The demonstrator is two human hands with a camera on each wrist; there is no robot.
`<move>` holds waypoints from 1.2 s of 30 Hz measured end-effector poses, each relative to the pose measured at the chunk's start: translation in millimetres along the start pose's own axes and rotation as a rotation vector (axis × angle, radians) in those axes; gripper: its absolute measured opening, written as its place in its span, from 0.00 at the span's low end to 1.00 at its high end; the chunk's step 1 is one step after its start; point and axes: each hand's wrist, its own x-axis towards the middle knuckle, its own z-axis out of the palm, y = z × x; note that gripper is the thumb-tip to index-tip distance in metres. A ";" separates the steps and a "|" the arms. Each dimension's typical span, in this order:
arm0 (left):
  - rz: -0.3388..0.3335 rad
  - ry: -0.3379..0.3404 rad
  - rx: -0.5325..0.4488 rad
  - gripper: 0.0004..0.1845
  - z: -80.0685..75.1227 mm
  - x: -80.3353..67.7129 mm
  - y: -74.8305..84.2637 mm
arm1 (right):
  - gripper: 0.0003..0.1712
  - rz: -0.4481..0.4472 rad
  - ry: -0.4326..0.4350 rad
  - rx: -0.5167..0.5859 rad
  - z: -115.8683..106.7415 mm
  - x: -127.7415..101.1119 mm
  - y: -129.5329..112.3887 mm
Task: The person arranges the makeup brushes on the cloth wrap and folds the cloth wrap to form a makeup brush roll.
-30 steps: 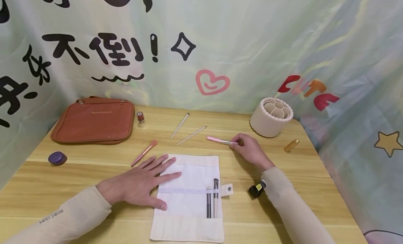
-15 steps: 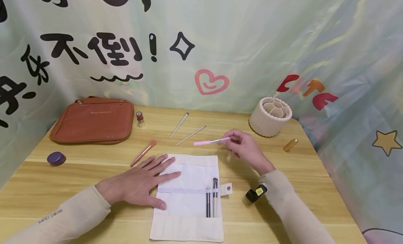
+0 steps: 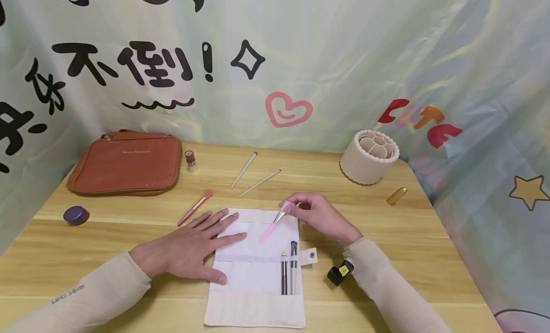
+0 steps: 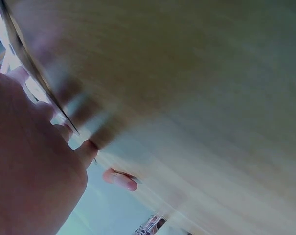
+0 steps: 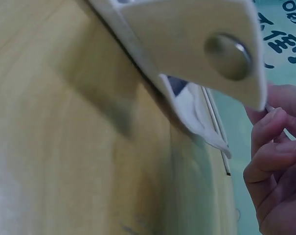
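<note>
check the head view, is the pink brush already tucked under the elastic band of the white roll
No, the right hand holds the pink brush above the white roll, short of its band.

The backdrop (image 3: 301, 61) carries big black characters "不倒!" beside a diamond sign and a pink heart. The left sleeve (image 3: 68, 295) reads "LECSEM", roughly. The brown bag's (image 3: 124, 163) print is too small to read.

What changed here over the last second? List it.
The right hand lifted the pink brush off the table and carried it left and nearer, over the white brush roll, handle now pointing down-left. The left hand stayed flat on the roll.
</note>
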 end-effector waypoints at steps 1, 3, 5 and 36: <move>-0.004 -0.003 -0.004 0.48 0.1 0.1 0.0 | 0.14 -0.004 -0.003 0.001 0.2 0.1 0.3; -0.009 -0.005 -0.004 0.48 0.6 0.1 0.0 | 0.14 -0.009 -0.001 -0.007 -0.3 0.0 0.5; -0.009 -0.004 -0.001 0.48 0.4 0.0 0.1 | 0.13 -0.020 0.000 -0.035 -1.3 -0.2 -0.2; -0.028 -0.021 -0.006 0.49 1.1 1.6 -0.3 | 0.03 -0.105 -0.453 -0.189 25.9 -9.3 -13.0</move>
